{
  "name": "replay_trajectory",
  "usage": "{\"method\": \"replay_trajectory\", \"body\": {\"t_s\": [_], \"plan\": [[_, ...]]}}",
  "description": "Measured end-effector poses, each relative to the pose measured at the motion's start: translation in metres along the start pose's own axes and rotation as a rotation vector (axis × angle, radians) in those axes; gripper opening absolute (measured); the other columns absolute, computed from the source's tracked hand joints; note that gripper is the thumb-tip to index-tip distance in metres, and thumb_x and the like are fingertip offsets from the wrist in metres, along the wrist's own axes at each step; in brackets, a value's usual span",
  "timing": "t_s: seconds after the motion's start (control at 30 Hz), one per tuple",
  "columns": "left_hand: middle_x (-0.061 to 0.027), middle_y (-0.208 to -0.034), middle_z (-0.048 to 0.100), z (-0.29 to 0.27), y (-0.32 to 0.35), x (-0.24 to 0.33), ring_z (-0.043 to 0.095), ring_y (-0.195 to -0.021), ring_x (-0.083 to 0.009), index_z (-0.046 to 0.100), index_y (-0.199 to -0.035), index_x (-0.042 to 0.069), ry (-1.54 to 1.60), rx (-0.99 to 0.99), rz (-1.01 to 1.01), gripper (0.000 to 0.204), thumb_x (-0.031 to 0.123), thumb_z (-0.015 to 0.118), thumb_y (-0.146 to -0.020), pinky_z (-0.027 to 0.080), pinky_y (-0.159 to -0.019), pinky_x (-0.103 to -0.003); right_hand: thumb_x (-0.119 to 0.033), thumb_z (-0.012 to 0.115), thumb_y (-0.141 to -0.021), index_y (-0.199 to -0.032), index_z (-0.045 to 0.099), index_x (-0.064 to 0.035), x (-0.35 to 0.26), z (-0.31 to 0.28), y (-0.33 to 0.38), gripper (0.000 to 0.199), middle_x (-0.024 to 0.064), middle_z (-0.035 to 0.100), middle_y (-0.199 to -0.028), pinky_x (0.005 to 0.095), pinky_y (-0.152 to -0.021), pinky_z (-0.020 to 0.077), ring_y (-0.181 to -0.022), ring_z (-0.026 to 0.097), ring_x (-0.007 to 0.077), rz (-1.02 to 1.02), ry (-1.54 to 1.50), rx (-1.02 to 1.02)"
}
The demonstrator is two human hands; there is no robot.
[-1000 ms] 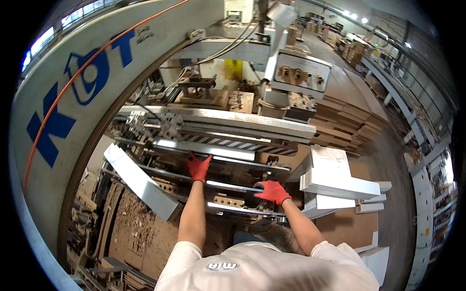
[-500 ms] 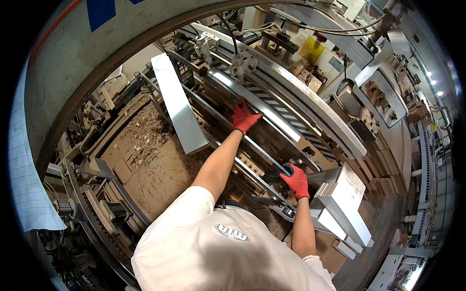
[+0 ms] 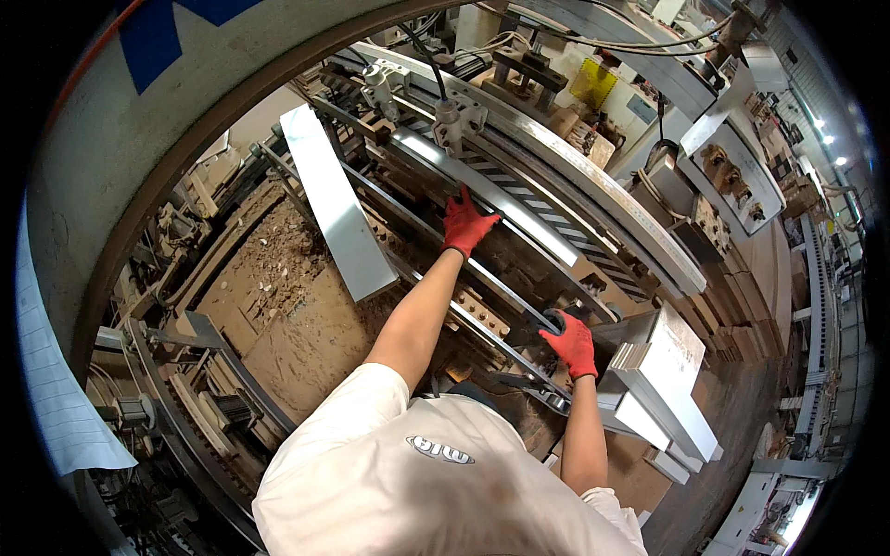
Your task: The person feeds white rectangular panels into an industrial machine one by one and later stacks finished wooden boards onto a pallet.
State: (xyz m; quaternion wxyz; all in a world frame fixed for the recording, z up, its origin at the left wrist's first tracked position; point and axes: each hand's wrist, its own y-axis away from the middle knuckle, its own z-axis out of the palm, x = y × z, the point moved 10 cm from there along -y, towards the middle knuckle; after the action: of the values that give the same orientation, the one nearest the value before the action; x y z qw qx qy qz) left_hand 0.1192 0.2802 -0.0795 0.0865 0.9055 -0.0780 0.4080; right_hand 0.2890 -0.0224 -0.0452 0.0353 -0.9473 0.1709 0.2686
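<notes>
While the person leans over the big machine, both red-gloved hands are down on the same long dark metal bar (image 3: pixel 505 292), which runs diagonally from the upper middle of the frame to the lower right. That long axis is the thing to watch: the left hand (image 3: pixel 466 222) sits near the bar's upper end, just right of centre and high, while the right hand (image 3: pixel 570 341) is near its lower end, right of centre. The left arm is stretched far out, the right bent and close to the body, so the right hand is the nearer. The left hand lies fairly flat, fingers spread a little over the bar and the bright striped rail (image 3: pixel 491 190) beside it; whether it truly grips cannot be told. The right hand is curled tight around a black round fitting (image 3: pixel 553 321) at the bar. A pale flat panel (image 3: pixel 336 208) slants in the upper left, and white flat stacks (image 3: pixel 663 389) lie at the right.
</notes>
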Motion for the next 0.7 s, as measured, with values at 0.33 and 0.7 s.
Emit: {"method": "replay_trajectory", "body": {"t_s": [0.33,0.7], "plan": [[-0.0349,-0.147,0.025,0.003,-0.004,0.006,0.028,-0.138,-0.0429,0.014,-0.152,0.007,-0.017,0.013,0.043,0.120,0.060,0.076,-0.065,0.034,-0.108,-0.046,-0.039,0.072,-0.079,-0.113,0.065,-0.0107,0.011,-0.014,0.005,0.045,0.0123,0.064,-0.117,0.0384,-0.091,0.0478,-0.107,0.061,0.0310,0.001,-0.107,0.158],[-0.0386,-0.146,0.022,0.012,-0.017,-0.001,0.032,-0.134,-0.0478,0.012,-0.153,0.008,-0.027,0.083,0.107,0.119,0.054,0.079,-0.065,0.034,-0.108,-0.046,-0.021,0.071,-0.083,-0.129,0.053,-0.0068,0.013,-0.018,-0.039,0.051,0.0180,0.046,-0.139,0.0373,-0.109,0.0337,-0.133,0.041,0.0330,0.064,-0.544,0.592]]}}
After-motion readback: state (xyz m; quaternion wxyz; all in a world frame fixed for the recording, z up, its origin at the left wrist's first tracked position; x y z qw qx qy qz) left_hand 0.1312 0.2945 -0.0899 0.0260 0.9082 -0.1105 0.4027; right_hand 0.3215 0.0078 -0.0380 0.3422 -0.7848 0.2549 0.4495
